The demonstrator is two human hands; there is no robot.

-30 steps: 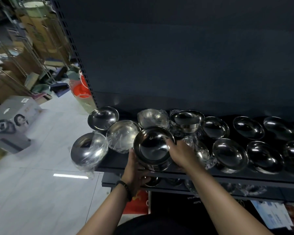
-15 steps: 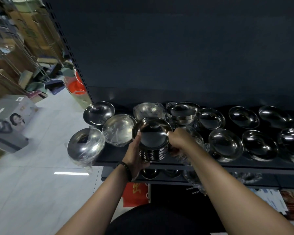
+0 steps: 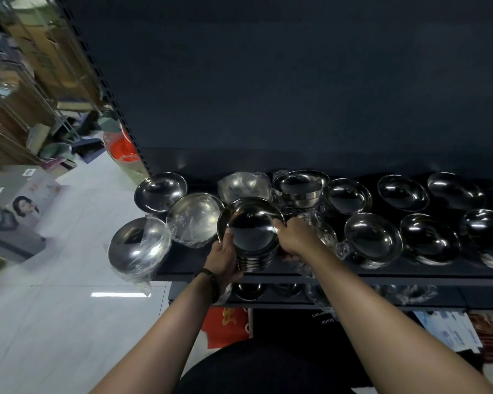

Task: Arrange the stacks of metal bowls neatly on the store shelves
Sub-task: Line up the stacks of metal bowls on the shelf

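A stack of shiny metal bowls (image 3: 251,231) stands near the front edge of the dark shelf (image 3: 188,263), left of centre. My left hand (image 3: 224,258) grips the stack's left side, thumb on the rim. My right hand (image 3: 295,237) holds the right rim from above, fingers curled over it. More bowl stacks fill the shelf: plastic-wrapped ones (image 3: 195,218) to the left and behind, bare ones (image 3: 373,238) to the right in two rows.
A wrapped stack (image 3: 138,247) overhangs the shelf's left end. Loose plastic wrap (image 3: 323,231) lies right of my right hand. A lower shelf (image 3: 353,298) holds more bowls. White tiled floor (image 3: 54,322), boxes and an orange container (image 3: 124,147) lie to the left.
The stack has come upright from its tilt towards me and sits a little further back on the shelf. Both hands stayed on it; my left thumb moved up to the rim.
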